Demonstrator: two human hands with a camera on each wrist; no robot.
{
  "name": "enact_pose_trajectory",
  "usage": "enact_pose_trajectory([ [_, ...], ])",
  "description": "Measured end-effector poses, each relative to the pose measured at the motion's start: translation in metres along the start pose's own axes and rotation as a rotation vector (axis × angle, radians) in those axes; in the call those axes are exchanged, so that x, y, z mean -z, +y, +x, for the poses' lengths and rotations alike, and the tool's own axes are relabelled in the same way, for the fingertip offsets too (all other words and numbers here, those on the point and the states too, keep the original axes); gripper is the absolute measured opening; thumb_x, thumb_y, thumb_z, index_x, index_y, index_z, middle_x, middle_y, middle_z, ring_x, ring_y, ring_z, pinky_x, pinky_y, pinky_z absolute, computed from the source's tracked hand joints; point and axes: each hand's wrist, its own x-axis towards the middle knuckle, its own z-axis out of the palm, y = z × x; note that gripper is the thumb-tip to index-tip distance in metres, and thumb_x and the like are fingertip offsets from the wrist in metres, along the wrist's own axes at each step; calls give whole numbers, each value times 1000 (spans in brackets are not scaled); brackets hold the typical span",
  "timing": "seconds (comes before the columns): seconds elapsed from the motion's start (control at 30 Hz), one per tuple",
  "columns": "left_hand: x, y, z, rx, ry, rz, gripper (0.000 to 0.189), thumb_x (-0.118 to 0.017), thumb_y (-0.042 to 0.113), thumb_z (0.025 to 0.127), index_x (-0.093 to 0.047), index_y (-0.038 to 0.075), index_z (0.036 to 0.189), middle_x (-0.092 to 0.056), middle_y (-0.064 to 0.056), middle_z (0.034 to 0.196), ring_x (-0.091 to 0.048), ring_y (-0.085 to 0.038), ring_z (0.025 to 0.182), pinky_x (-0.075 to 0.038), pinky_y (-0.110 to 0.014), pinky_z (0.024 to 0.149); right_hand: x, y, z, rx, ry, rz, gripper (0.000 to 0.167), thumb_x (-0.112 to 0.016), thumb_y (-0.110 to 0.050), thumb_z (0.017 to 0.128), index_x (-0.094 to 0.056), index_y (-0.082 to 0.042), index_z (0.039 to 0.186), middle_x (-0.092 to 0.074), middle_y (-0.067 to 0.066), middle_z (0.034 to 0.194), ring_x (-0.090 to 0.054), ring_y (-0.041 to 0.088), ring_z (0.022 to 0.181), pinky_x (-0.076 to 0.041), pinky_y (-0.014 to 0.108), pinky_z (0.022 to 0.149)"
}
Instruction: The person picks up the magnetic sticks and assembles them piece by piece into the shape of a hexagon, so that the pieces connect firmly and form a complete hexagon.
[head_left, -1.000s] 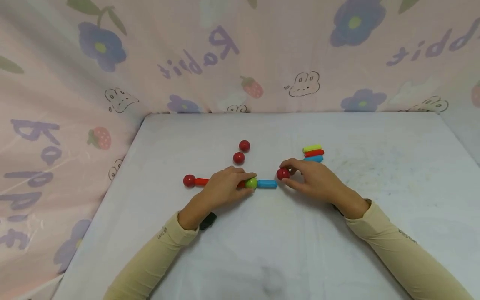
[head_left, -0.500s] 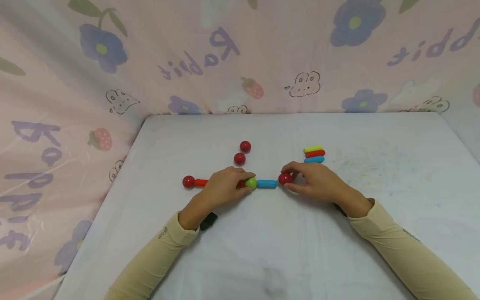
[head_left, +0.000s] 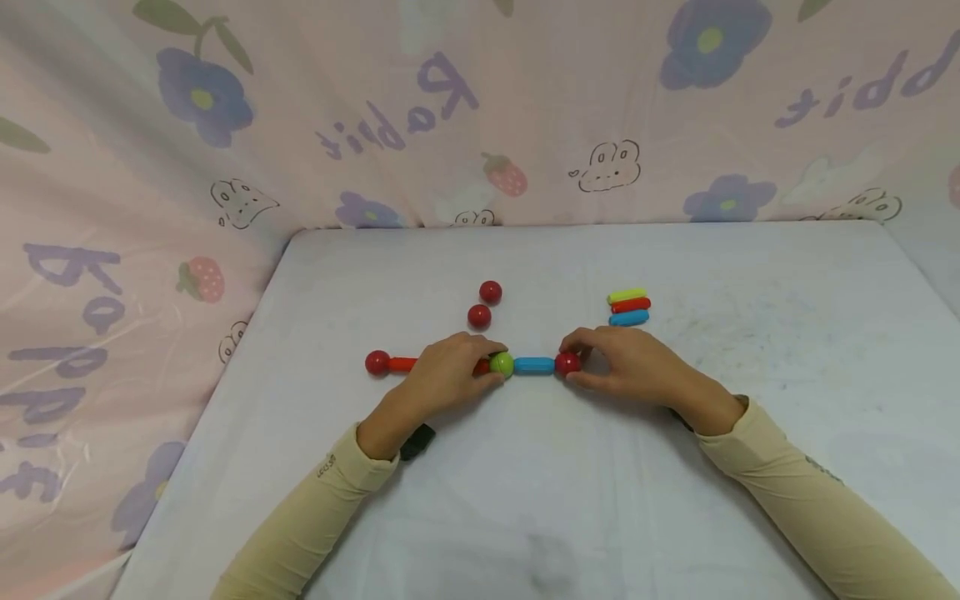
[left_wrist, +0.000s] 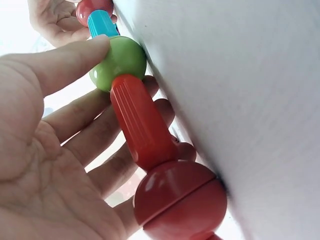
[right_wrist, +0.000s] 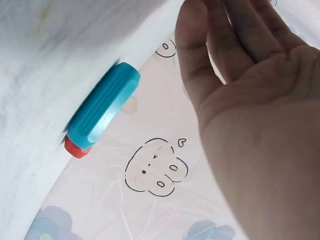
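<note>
A straight row of balls and rods lies across the white table. With thumb and forefinger, my left hand (head_left: pixel 450 371) pinches the green ball (head_left: pixel 502 365) in the row, covering part of the row to its left. In the left wrist view a red rod (left_wrist: pixel 142 120) joins the green ball (left_wrist: pixel 122 62) to a red ball (left_wrist: pixel 180 200). Farther left show another red rod (head_left: pixel 402 364) and an end ball (head_left: pixel 377 363). From the green ball a blue rod (head_left: pixel 534 366) runs right. At its right end, my right hand (head_left: pixel 630 362) pinches a red ball (head_left: pixel 567 364) against the tip.
Two loose red balls (head_left: pixel 491 292) sit behind the row. Beyond my right hand lie a yellow rod (head_left: pixel 627 296), a red rod (head_left: pixel 631 306) and a blue rod (head_left: pixel 628 317), side by side. A patterned curtain (head_left: pixel 420 183) hangs behind and left of the table.
My right hand has brought its red ball down and to the blue rod's right end, closing the gap between them. The left hand has stayed on the green ball.
</note>
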Motion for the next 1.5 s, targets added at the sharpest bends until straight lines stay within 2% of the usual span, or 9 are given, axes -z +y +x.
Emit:
enact_pose_trajectory([
  [0.13,0,0,2,-2,2,-7,45,-75,31,89,-65,19,132,-70,2,112,-56,-15,94,-51,-30,78,2,0,-1,1,3,-5,39,-78,-33,85,-66,-20,119,-69,-10,99,-62,6,91,-55,31,80],
  [0.33,-1,3,3,13,10,-8,40,-75,30,89,-67,18,127,-69,2,103,-55,-15,89,-49,-28,74,3,1,-1,12,8,-3,38,-78,-33,85,-66,-21,119,-69,-10,99,-61,6,90,-54,30,80],
  [0.5,-4,11,-2,0,33,70,40,-74,28,90,-67,14,127,-70,0,99,-56,-15,86,-50,-27,73,0,2,-3,25,0,-14,41,-78,-34,85,-66,-19,121,-69,-10,101,-61,7,91,-55,31,81],
  [0.63,-7,11,-2,-29,51,116,39,-72,29,91,-67,13,127,-70,0,98,-57,-15,85,-51,-27,73,6,8,-10,16,24,-48,41,-76,-39,87,-67,-20,122,-71,-8,107,-64,11,97,-55,36,84],
  [0.77,-7,10,-1,-62,56,130,39,-71,29,93,-67,12,127,-71,0,100,-58,-15,86,-52,-28,74,19,24,-21,13,90,-112,34,-72,-36,90,-68,-18,119,-72,-3,109,-66,16,101,-55,42,87],
  [0.9,-8,7,-2,-82,65,150,39,-71,30,93,-67,12,128,-72,0,105,-60,-15,89,-53,-28,75,31,41,-29,11,201,-178,28,-74,-27,89,-69,-15,114,-71,2,109,-67,22,102,-54,45,87],
  [1.1,-12,3,-8,-77,97,145,41,-70,32,93,-66,13,130,-72,1,107,-60,-14,89,-52,-27,76,33,55,-37,-45,331,-164,33,-76,-17,87,-65,-12,118,-67,10,117,-62,31,110,-53,51,89],
  [1.23,-13,3,-13,-42,125,118,43,-72,32,92,-66,15,131,-72,2,110,-61,-14,92,-53,-27,78,33,57,-39,-79,332,-156,35,-74,-17,88,-63,-12,121,-65,13,120,-59,34,114,-51,55,91],
  [1.5,-13,3,-19,-41,153,137,43,-73,31,91,-66,14,130,-73,0,112,-62,-16,90,-54,-30,78,29,52,-36,-123,212,-184,41,-73,-20,89,-62,-6,126,-63,19,119,-60,38,111,-50,56,93],
])
